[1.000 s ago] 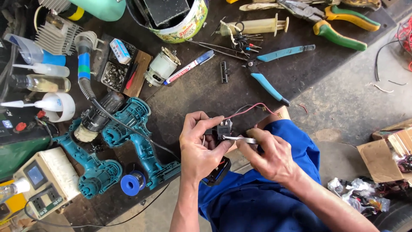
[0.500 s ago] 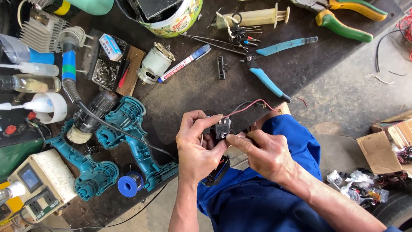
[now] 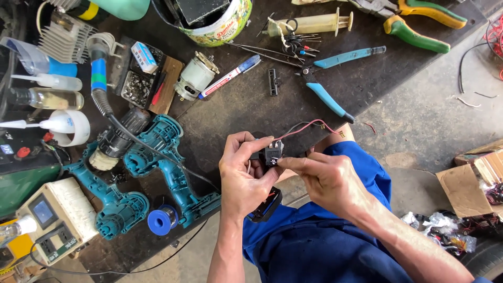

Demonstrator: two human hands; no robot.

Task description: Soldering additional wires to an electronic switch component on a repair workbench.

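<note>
Bench, far left: a cream meter box [image 3: 50,220] sits at the edge, and beside it two teal drill housings [image 3: 157,173] lie split open with a blue solder spool [image 3: 161,220] just below them.

Bench, upper middle: a small silver motor [image 3: 195,78] and a blue-capped marker [image 3: 229,77] lie well apart from the hands, untouched.

Left hand: the left hand [image 3: 243,175] is curled, thumb and forefinger closed on the left side of the small black switch block [image 3: 272,153], held in the air just off the bench edge, above the person's blue-clad lap.

Switch block, handling: looks light and rigid, a hard plastic body with small metal terminals on top. My read is that the flat plastic sides are the safe place to pinch; the terminals and the solder joints look like the fragile bit.

Wires: thin red and black leads [image 3: 309,124] arc up from the block toward the bench, soft and springy by the look, likely to tug the part if snagged.

Right hand: the right hand [image 3: 330,181] comes in from the right, fingertips [image 3: 285,162] pinched together against the block's lower right edge. Whether they grip a tool, I cannot tell.

Bench, right: blue-handled cutters [image 3: 327,78] and green-and-orange pliers [image 3: 419,21] lie idle.
</note>
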